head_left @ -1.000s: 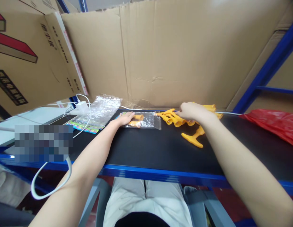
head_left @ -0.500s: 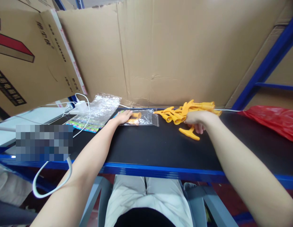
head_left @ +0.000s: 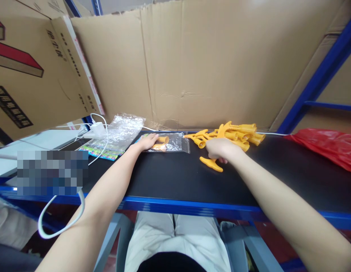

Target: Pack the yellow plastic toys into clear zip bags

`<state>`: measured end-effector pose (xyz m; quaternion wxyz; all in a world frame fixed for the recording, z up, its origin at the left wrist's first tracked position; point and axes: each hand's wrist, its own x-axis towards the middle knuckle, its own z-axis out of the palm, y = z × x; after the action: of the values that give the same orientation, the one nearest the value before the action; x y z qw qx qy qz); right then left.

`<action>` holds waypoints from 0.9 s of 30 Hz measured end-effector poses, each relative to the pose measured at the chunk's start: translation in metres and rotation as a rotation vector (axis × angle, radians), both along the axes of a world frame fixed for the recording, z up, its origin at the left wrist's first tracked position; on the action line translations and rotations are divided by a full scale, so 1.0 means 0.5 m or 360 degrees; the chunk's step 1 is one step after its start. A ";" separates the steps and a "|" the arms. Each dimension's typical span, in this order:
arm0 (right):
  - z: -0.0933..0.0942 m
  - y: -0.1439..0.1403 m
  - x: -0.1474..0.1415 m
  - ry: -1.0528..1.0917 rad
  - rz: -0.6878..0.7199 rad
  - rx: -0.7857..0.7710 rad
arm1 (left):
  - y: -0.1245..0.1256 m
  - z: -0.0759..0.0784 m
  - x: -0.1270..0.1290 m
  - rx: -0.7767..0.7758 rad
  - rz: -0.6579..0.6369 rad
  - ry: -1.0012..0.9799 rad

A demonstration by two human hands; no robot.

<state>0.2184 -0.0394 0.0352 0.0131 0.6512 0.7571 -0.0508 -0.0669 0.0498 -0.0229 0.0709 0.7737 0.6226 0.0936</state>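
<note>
My left hand (head_left: 147, 142) lies flat on a clear plastic bag (head_left: 175, 142) that holds yellow plastic pieces, pinning its left end to the black tabletop (head_left: 178, 177). My right hand (head_left: 219, 149) is closed on one yellow T-shaped plastic piece (head_left: 211, 164), whose long end sticks out below my fingers just above the table. Behind that hand lies a pile of the same yellow pieces (head_left: 234, 135), against the cardboard wall.
A stack of clear bags (head_left: 118, 132) with coloured cards lies left of the bag. A white charger and cables (head_left: 97, 127) sit at the far left. A red plastic bag (head_left: 328, 147) lies at right. A cardboard wall (head_left: 209, 64) closes the back; a blue edge (head_left: 192, 206) runs along the front.
My right hand left the yellow pile, took hold of the single T-shaped piece and carried it leftward toward the clear bag. My left hand stayed on the bag.
</note>
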 end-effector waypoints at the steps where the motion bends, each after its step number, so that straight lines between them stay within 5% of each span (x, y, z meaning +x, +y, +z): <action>1: 0.010 -0.009 -0.003 -0.0159 -0.0048 -0.0125 | 0.000 0.000 0.000 0.0000 -0.0002 -0.0010; 3: 0.026 -0.020 -0.006 -0.0356 -0.0084 -0.0241 | 0.000 0.000 0.000 -0.0001 -0.0007 -0.0026; 8: 0.036 -0.015 0.007 -0.0402 -0.0054 -0.0016 | -0.001 0.000 0.001 -0.0002 -0.0008 -0.0035; 16: 0.014 0.016 0.027 -0.0289 -0.0224 -0.0519 | 0.011 -0.009 -0.005 0.0020 -0.0003 -0.0004; 27: 0.022 0.017 0.040 -0.0156 -0.0228 -0.0354 | 0.003 -0.001 -0.001 0.0064 -0.0037 0.0041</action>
<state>0.2386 -0.0306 0.0463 0.1185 0.6997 0.6970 -0.1033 -0.0674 0.0512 -0.0233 0.0481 0.7833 0.6124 0.0953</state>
